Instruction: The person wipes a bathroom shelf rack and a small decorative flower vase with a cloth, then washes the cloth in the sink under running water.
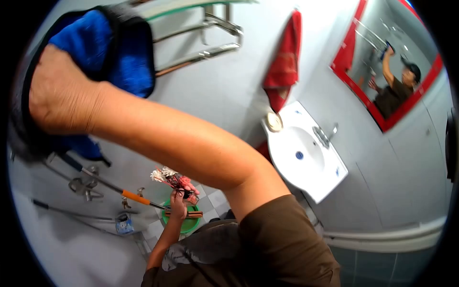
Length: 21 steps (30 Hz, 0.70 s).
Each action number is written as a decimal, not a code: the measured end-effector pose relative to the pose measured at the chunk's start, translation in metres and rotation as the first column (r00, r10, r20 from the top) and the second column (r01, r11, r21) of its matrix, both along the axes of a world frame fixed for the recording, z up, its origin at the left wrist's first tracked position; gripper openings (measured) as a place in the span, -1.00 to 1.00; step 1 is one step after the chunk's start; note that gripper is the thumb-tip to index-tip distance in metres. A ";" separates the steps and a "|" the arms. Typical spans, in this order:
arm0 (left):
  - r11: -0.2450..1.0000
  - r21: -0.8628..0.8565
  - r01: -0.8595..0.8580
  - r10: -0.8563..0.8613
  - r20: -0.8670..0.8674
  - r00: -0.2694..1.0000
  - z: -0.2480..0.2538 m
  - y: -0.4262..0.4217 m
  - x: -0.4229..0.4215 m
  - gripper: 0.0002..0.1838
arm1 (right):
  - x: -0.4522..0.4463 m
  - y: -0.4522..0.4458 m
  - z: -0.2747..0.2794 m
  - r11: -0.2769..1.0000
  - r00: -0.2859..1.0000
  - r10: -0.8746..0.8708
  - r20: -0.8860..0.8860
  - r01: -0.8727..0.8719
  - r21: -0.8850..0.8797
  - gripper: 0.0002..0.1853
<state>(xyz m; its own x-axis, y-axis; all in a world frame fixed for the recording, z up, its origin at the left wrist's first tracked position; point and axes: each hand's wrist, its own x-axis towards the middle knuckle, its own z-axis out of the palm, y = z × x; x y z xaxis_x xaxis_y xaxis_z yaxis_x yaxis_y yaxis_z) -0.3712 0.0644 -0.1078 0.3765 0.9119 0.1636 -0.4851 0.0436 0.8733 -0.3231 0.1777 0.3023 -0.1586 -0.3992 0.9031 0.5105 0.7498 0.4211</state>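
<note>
My right hand [60, 91] is raised at the upper left, pressed into a blue cloth [129, 62] with black and grey edging. The cloth wraps around its fingers, which are mostly hidden, beside a glass shelf [191, 5] on metal brackets. Lower down, my left hand [178, 206] grips a bunch of artificial flowers [179, 182], white and pink-red, with what looks like a small clear container at its base. Beneath that hand a green basin [189, 225] stands on the tiled floor.
A metal towel rack [198, 55] juts from the wall. A red towel [285, 62] hangs near a white washbasin [306, 155] with a tap [325, 136]. A red-framed mirror [382, 125] is at the upper right. A pole with an orange grip [136, 197] leans past a wall valve [86, 188].
</note>
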 end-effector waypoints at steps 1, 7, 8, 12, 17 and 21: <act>0.993 -0.115 0.010 -0.007 0.022 1.000 -0.009 -0.001 0.002 -0.73 | 0.001 0.000 -0.008 0.999 0.999 -0.035 -0.038 0.034 -0.013 -0.86; 0.977 -0.207 0.047 -0.054 -0.030 0.998 -0.053 -0.013 0.015 -0.78 | 0.092 -0.019 -0.100 0.981 0.993 0.018 -0.121 -0.042 -0.192 -0.78; 0.962 -0.272 0.037 -0.049 -0.036 0.998 -0.058 -0.018 0.022 -0.77 | 0.109 -0.016 -0.115 0.991 0.965 0.018 -0.261 -0.052 -0.124 -0.78; 0.900 -0.426 0.087 -0.150 -0.117 0.982 -0.070 -0.022 0.033 -0.70 | 0.225 -0.058 -0.219 0.813 0.922 -0.351 -0.162 0.215 -0.541 -0.75; 0.866 -0.438 0.241 -0.332 -0.145 0.932 -0.080 -0.009 0.087 -0.73 | 0.343 -0.151 -0.383 0.316 0.621 -0.701 -0.349 -0.167 -0.934 -0.74; 0.815 -0.453 0.360 -0.445 -0.094 0.890 -0.075 0.004 0.141 -0.73 | 0.386 -0.219 -0.472 0.359 0.078 -0.768 -0.636 -0.770 -0.527 -0.71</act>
<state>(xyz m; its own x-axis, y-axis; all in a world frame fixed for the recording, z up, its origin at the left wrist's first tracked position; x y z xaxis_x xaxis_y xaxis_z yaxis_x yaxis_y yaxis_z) -0.2305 0.0680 -0.1825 0.7092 0.6363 -0.3035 -0.1734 0.5747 0.7998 0.0633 -0.0412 -0.1696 0.8668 0.4578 -0.1976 -0.2711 0.1003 -0.9573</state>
